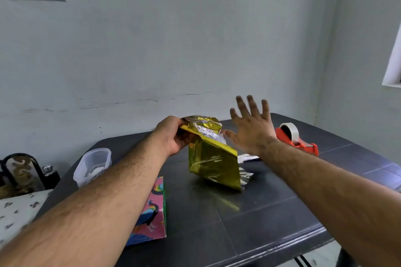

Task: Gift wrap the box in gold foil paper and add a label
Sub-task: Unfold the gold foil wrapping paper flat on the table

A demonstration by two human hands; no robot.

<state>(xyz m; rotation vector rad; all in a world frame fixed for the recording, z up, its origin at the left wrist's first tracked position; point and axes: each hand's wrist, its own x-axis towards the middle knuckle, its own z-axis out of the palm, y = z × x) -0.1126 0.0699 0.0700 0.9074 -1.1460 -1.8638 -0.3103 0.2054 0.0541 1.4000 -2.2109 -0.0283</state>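
Gold foil paper (213,156) is lifted above the middle of the dark table (271,219), toward its far edge, hanging from the top with its lower corner near or on the surface; which, I cannot tell. Left hand (173,135) grips the top edge, fingers curled round the crumpled fold. Right hand (251,124) is off the sheet just beside it, fingers spread and straight, holding nothing.

Handling, as a judgement: the sheet looks very light, thin and limp, slick on the gold face, silver inside. It creases and likely tears easily. Best taken by edges or corners, both hands, kept taut.

Box (152,212), with a peacock print, lies at the near-left edge, apart from the paper. Tape dispenser (296,136) sits toward the far-right corner.

Hard to make out: right fingers are motion-blurred. Silver scraps behind the sheet are partly hidden. No label is identifiable. The left forearm covers part of the box.
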